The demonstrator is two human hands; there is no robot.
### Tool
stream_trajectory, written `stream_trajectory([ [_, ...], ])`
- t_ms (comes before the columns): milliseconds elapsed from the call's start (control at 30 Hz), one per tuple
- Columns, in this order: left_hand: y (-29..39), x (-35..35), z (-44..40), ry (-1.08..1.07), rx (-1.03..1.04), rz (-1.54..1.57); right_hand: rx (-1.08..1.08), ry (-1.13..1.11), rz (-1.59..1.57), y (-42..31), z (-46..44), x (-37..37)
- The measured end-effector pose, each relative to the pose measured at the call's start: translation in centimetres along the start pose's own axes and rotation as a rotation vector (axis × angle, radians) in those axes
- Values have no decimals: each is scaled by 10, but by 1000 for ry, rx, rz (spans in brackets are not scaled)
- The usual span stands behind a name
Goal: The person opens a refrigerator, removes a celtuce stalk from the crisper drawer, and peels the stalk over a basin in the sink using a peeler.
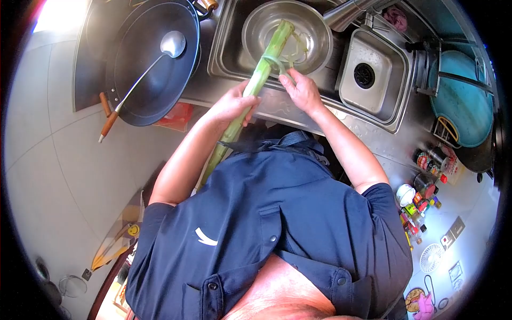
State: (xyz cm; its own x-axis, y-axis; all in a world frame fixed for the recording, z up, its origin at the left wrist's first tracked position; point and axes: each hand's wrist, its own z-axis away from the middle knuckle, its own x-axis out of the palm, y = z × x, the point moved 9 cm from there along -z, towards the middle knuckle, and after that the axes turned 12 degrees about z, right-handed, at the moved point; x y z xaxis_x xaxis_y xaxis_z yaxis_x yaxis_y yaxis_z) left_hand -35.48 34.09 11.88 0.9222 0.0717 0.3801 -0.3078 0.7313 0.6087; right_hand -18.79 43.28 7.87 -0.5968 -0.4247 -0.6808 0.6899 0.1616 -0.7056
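Note:
A long green stalk, which looks like celtuce [260, 76], slants from my body up over a steel bowl [250, 40] in the sink. My left hand [233, 103] is wrapped around its middle. In my right hand [302, 92] is a pale green peeler [281, 66], its head against the stalk near the upper end. Below the peeler the stalk is smooth and pale; its upper end is darker and rougher. Thin strips of peel [300, 47] hang over the bowl beside it. The stalk's lower end passes beside my dark shirt.
To the left stands a large dark wok [144, 69] with a metal ladle [172, 44] lying in it. A smaller sink basin [368, 98] with a black drain is on the right. Farther right are a blue round board [461, 101] and several condiment bottles [418, 205].

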Motion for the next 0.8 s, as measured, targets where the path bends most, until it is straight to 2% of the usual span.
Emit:
stream_trajectory([
  [100,0,0,0,0,-1,6,-86,-85,-11,-15,8,6],
  [167,1,3,0,-15,-1,22,-160,-4,-9,-24,12,4],
  [500,-11,2,3,-12,-31,11,-248,-58,55,-26,12,-5],
  [633,-5,0,13,-16,-1,-10,-160,20,41,-3,-15,-6],
  [700,-8,-5,16,-2,1,-27,-40,-27,173,13,-36,-10],
  [800,-17,-21,14,33,-22,-10,-55,-55,328,8,-55,-2],
])
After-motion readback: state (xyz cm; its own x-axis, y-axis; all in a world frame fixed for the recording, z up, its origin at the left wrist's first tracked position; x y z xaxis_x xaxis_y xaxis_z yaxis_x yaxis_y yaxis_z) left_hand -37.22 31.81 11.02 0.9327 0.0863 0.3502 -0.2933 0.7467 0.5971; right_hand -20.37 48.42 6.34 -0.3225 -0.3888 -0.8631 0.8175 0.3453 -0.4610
